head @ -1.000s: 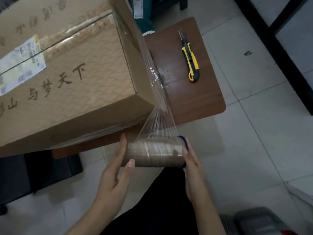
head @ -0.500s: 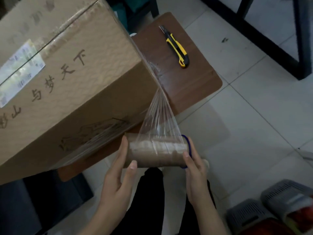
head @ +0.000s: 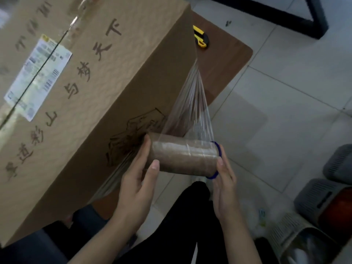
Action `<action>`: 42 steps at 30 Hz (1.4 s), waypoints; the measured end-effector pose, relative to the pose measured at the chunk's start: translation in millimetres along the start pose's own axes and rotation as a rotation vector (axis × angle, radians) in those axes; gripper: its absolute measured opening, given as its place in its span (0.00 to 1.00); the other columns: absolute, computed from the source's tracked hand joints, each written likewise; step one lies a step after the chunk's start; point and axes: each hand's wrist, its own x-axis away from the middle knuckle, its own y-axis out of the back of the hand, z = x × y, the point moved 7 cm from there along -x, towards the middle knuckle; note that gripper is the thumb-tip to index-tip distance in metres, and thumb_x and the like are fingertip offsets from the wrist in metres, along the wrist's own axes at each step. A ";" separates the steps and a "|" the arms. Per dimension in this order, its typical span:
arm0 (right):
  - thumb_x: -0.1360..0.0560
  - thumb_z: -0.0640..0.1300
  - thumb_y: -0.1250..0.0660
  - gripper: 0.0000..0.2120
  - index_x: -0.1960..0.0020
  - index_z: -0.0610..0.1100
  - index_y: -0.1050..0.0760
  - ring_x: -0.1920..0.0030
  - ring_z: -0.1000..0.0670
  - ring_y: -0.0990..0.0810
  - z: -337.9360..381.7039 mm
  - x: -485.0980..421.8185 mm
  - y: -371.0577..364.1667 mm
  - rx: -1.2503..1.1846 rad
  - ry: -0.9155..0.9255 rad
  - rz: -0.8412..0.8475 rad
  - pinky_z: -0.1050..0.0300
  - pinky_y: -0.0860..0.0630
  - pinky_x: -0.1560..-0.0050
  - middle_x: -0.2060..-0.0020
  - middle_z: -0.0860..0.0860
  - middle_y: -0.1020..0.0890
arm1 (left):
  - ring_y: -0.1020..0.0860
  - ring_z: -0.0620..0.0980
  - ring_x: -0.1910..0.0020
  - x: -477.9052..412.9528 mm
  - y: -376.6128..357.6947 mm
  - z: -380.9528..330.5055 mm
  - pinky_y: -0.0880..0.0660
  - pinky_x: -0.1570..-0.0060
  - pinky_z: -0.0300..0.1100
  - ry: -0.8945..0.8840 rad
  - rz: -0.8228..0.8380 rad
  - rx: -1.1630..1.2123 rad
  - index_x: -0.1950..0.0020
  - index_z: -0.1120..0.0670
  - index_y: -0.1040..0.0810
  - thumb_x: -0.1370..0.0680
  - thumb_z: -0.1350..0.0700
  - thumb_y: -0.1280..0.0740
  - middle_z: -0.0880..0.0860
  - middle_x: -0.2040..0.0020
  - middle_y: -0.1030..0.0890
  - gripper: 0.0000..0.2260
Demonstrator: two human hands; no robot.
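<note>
Your left hand [head: 137, 183] grips the near end of the roll of stretch film [head: 182, 157], thumb on the front of it and fingers round the back. Your right hand [head: 224, 189] presses flat against the other end, fingers straight beside the blue ring [head: 217, 162]. The hands are apart, with the roll held crosswise between them, just off the lower corner of the cardboard box [head: 95, 92].

To do this pass well, let the tube turn between your palms rather than squeezing it. Pull evenly at both ends so the film [head: 192, 103] comes off as a flat sheet; at the moment it necks into a narrow fan toward the box edge. Carry the roll low and close round the corner, and overlap the band that already clings to the side.

The core is a dull brown cardboard cylinder, smooth under a thin glossy layer. The film is clear, streaked with fine stretch lines. The box is matte and faintly embossed, with printed characters and a white shipping label [head: 38, 77]. It stands on a dark wood-grain table [head: 224, 60] with a rounded corner, where a yellow-and-black utility knife [head: 201, 38] shows partly behind the box. Pale floor tiles [head: 285, 92] lie beyond, and slatted grey baskets [head: 323, 197] sit to your right.
</note>
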 end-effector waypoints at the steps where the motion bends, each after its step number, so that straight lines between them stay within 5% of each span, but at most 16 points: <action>1: 0.36 0.65 0.27 0.42 0.29 0.45 0.30 0.30 0.45 0.27 -4.7 3.9 -0.5 0.006 0.011 -0.003 0.36 0.38 0.27 0.32 0.45 0.23 | 0.40 0.34 0.28 1.4 2.0 2.2 0.40 0.32 0.30 -0.019 0.010 -0.009 0.25 0.48 0.40 0.27 0.38 0.44 0.42 0.25 0.37 0.32; 7: 0.35 0.66 0.29 0.42 0.28 0.46 0.31 0.30 0.46 0.27 -32.0 32.1 2.1 -0.013 0.047 0.007 0.37 0.40 0.26 0.33 0.47 0.22 | 0.38 0.44 0.27 23.0 12.5 39.0 0.39 0.29 0.56 -0.011 0.103 0.080 0.25 0.46 0.40 0.25 0.38 0.41 0.46 0.25 0.36 0.30; 11: 0.35 0.66 0.28 0.44 0.27 0.44 0.33 0.30 0.48 0.28 -56.8 57.7 -4.5 -0.047 0.052 -0.007 0.42 0.39 0.26 0.32 0.48 0.24 | 0.38 0.48 0.26 37.1 27.8 59.1 0.40 0.30 0.60 -0.003 0.146 0.125 0.26 0.44 0.39 0.26 0.36 0.38 0.47 0.25 0.36 0.31; 19: 0.36 0.68 0.29 0.44 0.28 0.45 0.31 0.31 0.52 0.27 -102.9 93.9 -18.5 -0.119 0.096 -0.115 0.60 0.32 0.31 0.32 0.49 0.24 | 0.40 0.31 0.30 54.0 59.2 88.1 0.41 0.34 0.27 -0.068 0.227 -0.068 0.26 0.47 0.41 0.28 0.39 0.42 0.39 0.27 0.38 0.32; 21: 0.38 0.69 0.28 0.44 0.29 0.46 0.29 0.31 0.54 0.27 -112.9 102.3 -24.5 -0.155 0.110 -0.135 0.62 0.32 0.31 0.33 0.51 0.22 | 0.40 0.30 0.30 57.8 68.5 95.2 0.42 0.33 0.27 -0.063 0.245 -0.051 0.27 0.44 0.41 0.29 0.38 0.42 0.37 0.28 0.38 0.31; 27: 0.38 0.68 0.28 0.45 0.28 0.44 0.30 0.31 0.52 0.26 -138.0 132.0 -40.6 -0.162 0.164 -0.172 0.45 0.36 0.26 0.34 0.49 0.22 | 0.39 0.32 0.29 73.8 95.6 107.7 0.40 0.32 0.32 -0.112 0.286 -0.078 0.26 0.44 0.41 0.29 0.37 0.42 0.39 0.27 0.37 0.32; 31: 0.38 0.68 0.27 0.46 0.28 0.44 0.31 0.32 0.51 0.26 -160.9 147.9 -50.4 -0.189 0.151 -0.157 0.46 0.36 0.26 0.34 0.49 0.22 | 0.38 0.25 0.33 90.8 111.4 117.0 0.39 0.41 0.20 -0.160 0.281 -0.091 0.26 0.46 0.40 0.29 0.38 0.42 0.33 0.31 0.37 0.32; 36: 0.29 0.60 0.31 0.35 0.28 0.44 0.31 0.33 0.53 0.24 -198.1 174.8 -59.4 -0.236 0.147 -0.169 0.55 0.33 0.29 0.35 0.51 0.21 | 0.36 0.27 0.34 112.6 129.0 136.3 0.38 0.41 0.22 -0.175 0.306 -0.106 0.26 0.45 0.39 0.28 0.37 0.42 0.34 0.31 0.35 0.32; 40: 0.33 0.65 0.29 0.41 0.28 0.43 0.31 0.33 0.51 0.25 -215.8 190.0 -71.4 -0.258 0.174 -0.211 0.50 0.32 0.30 0.35 0.48 0.21 | 0.33 0.25 0.37 128.2 143.1 142.2 0.35 0.46 0.20 -0.204 0.353 -0.087 0.26 0.47 0.39 0.24 0.46 0.40 0.30 0.36 0.32 0.26; 42: 0.26 0.59 0.34 0.32 0.28 0.43 0.31 0.33 0.50 0.24 -219.7 193.8 -74.1 -0.269 0.199 -0.235 0.49 0.32 0.30 0.34 0.47 0.22 | 0.34 0.23 0.39 132.6 147.5 143.6 0.35 0.47 0.19 -0.219 0.404 -0.095 0.26 0.47 0.40 0.24 0.50 0.42 0.23 0.40 0.30 0.26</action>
